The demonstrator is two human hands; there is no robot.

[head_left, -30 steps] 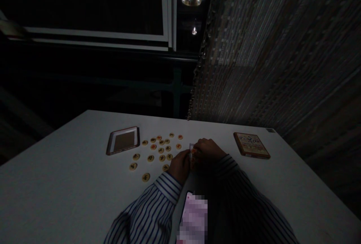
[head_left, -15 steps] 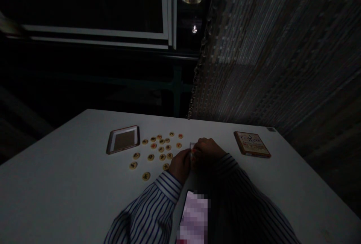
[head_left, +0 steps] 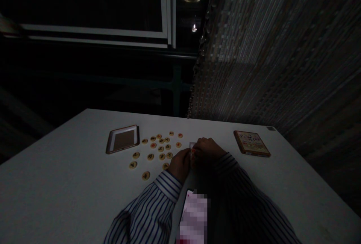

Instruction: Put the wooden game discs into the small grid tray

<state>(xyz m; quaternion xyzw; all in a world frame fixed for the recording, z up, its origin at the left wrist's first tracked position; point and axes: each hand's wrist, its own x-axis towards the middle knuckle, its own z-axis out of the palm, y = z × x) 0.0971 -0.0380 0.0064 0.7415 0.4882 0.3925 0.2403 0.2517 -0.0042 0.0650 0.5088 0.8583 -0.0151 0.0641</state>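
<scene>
Between my hands stands a small clear plastic box [head_left: 192, 144] with red-marked round xiangqi pieces [head_left: 193, 152] showing in it. My left hand [head_left: 181, 164] is closed on the box's left side. Curled over its right side is my right hand [head_left: 209, 148], fingers bent down; whatever they pinch is hidden. To the left, several loose xiangqi pieces [head_left: 162, 156] lie face up, most with black characters and a few with red. One black-marked piece [head_left: 165, 166] sits close beside my left wrist.
An open shallow box lid [head_left: 108, 147] lies at the table's left. At the right rests a closed printed box [head_left: 252, 144]. A phone [head_left: 193, 214] with a lit screen lies between my forearms. Behind the white table [head_left: 84, 184] hangs a bead curtain [head_left: 239, 67].
My hands stay almost in place at the clear box, with only a slight shift of the right fingers. The view has tilted a touch; the loose pieces lie as before.
</scene>
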